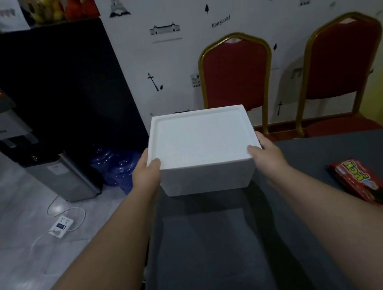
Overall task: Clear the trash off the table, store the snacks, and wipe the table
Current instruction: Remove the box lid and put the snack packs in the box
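You are holding a white foam box [202,148] with its lid on, one hand on each side. Your left hand [145,174] is gripping the box's left side, thumb hooked over the near left corner of the lid and the other fingers hidden behind the wall. Your right hand [266,152] is gripping the right side the same way, thumb lying on the near right corner of the lid, the rest of the fingers out of sight. Both hands are wrapping the box, so neither is spread wide.

The box is sitting level at the far left corner of the dark table [214,253]; whether its base is touching the tabletop or hanging just above it, you cannot tell from here, though a shadow is falling on the table just in front of the box.

To the right of the box and nearer to you, a red snack packet [368,186] is lying flat on the table, well apart from the box. Beyond the box, two red chairs [237,73] with gold frames are standing against the patterned wall. Left of the box, on the floor, blue water jugs [114,166] are resting beside a grey water dispenser [65,173], and a white power strip [61,226] is lying nearer to you.
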Action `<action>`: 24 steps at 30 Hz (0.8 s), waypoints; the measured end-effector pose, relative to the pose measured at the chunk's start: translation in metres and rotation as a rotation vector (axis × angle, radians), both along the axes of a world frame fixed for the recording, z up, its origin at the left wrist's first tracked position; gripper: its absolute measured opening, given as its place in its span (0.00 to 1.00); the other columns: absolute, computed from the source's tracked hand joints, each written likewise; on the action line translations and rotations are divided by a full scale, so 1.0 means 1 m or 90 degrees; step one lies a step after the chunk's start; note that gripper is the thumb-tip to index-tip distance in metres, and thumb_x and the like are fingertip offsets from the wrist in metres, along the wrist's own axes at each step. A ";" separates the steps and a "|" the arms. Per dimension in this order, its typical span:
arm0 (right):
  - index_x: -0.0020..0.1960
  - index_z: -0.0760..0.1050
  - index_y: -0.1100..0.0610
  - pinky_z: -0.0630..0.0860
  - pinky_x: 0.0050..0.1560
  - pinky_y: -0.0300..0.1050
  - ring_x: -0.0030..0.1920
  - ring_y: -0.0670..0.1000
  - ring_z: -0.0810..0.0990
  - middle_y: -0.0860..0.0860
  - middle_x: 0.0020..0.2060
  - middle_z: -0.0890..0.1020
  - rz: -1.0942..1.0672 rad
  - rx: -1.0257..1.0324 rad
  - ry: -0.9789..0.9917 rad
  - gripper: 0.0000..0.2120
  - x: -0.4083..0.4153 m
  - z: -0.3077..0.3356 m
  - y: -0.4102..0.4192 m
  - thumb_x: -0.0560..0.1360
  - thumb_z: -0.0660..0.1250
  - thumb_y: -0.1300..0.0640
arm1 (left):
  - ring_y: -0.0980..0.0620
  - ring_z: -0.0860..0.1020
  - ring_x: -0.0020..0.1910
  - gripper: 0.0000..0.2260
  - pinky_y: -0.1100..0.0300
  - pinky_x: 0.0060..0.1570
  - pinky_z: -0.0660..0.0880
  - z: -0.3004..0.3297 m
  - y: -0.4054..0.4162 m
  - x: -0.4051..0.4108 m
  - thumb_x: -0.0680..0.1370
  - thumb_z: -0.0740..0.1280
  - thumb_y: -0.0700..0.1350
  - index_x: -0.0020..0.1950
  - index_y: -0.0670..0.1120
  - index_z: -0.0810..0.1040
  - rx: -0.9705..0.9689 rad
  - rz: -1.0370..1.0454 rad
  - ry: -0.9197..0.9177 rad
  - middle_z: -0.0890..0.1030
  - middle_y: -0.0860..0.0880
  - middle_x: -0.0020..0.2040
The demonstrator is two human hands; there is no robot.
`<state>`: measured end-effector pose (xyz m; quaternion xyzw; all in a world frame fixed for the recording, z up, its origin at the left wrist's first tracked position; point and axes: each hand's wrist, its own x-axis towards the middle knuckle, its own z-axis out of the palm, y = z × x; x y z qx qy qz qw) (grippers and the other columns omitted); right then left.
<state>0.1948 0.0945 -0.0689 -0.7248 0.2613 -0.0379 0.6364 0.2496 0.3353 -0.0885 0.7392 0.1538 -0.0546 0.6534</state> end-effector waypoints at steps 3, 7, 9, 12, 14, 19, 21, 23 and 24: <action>0.72 0.65 0.45 0.70 0.39 0.37 0.52 0.46 0.73 0.45 0.57 0.74 -0.021 0.012 -0.004 0.23 -0.023 0.002 -0.003 0.79 0.57 0.61 | 0.51 0.76 0.54 0.22 0.57 0.52 0.74 -0.001 -0.004 -0.016 0.78 0.59 0.40 0.70 0.55 0.69 -0.001 -0.028 -0.016 0.76 0.52 0.61; 0.71 0.67 0.45 0.70 0.37 0.35 0.45 0.38 0.74 0.43 0.54 0.76 -0.076 0.043 -0.008 0.23 -0.071 0.000 0.001 0.79 0.57 0.61 | 0.50 0.75 0.57 0.22 0.59 0.51 0.73 -0.001 -0.009 -0.057 0.79 0.59 0.40 0.72 0.54 0.68 0.007 -0.040 -0.030 0.75 0.51 0.64; 0.71 0.67 0.45 0.69 0.35 0.35 0.44 0.38 0.73 0.43 0.54 0.75 -0.100 0.047 0.005 0.23 -0.096 0.002 0.003 0.79 0.57 0.61 | 0.51 0.74 0.58 0.22 0.61 0.48 0.72 0.003 -0.009 -0.081 0.79 0.59 0.41 0.73 0.54 0.66 0.012 -0.061 -0.035 0.74 0.51 0.65; 0.72 0.66 0.46 0.67 0.34 0.35 0.43 0.39 0.72 0.44 0.54 0.73 -0.123 0.040 0.020 0.23 -0.139 0.007 0.007 0.79 0.57 0.62 | 0.53 0.73 0.58 0.22 0.65 0.43 0.71 0.008 -0.008 -0.122 0.79 0.59 0.42 0.73 0.55 0.65 0.020 -0.099 -0.038 0.73 0.54 0.62; 0.72 0.65 0.46 0.66 0.34 0.35 0.47 0.43 0.72 0.43 0.54 0.72 -0.142 0.032 0.021 0.23 -0.169 0.010 0.010 0.80 0.56 0.62 | 0.53 0.72 0.57 0.22 0.62 0.47 0.71 0.009 -0.007 -0.149 0.80 0.59 0.43 0.73 0.57 0.64 0.019 -0.121 -0.038 0.71 0.56 0.60; 0.70 0.69 0.46 0.68 0.37 0.32 0.49 0.41 0.75 0.42 0.55 0.75 -0.170 0.025 0.017 0.23 -0.223 0.010 0.009 0.78 0.56 0.64 | 0.55 0.74 0.55 0.23 0.66 0.48 0.71 0.007 -0.006 -0.202 0.79 0.61 0.42 0.73 0.55 0.65 0.028 -0.173 -0.053 0.75 0.54 0.61; 0.69 0.69 0.46 0.70 0.38 0.35 0.46 0.37 0.74 0.44 0.58 0.76 -0.179 0.025 0.016 0.24 -0.241 0.008 0.005 0.77 0.55 0.64 | 0.55 0.75 0.56 0.24 0.68 0.46 0.71 0.006 -0.007 -0.220 0.78 0.62 0.41 0.73 0.55 0.66 0.010 -0.186 -0.050 0.76 0.54 0.62; 0.69 0.69 0.46 0.69 0.38 0.36 0.45 0.37 0.73 0.45 0.58 0.76 -0.190 0.014 0.021 0.24 -0.255 0.006 0.000 0.77 0.55 0.64 | 0.54 0.75 0.57 0.26 0.63 0.49 0.72 0.005 -0.009 -0.234 0.77 0.63 0.40 0.73 0.56 0.65 -0.003 -0.199 -0.039 0.75 0.55 0.63; 0.69 0.69 0.46 0.69 0.37 0.36 0.44 0.37 0.73 0.45 0.57 0.75 -0.195 0.009 0.024 0.24 -0.262 0.007 -0.003 0.77 0.55 0.64 | 0.53 0.75 0.58 0.26 0.61 0.51 0.72 0.003 -0.010 -0.241 0.77 0.63 0.40 0.73 0.57 0.64 -0.010 -0.206 -0.033 0.75 0.55 0.63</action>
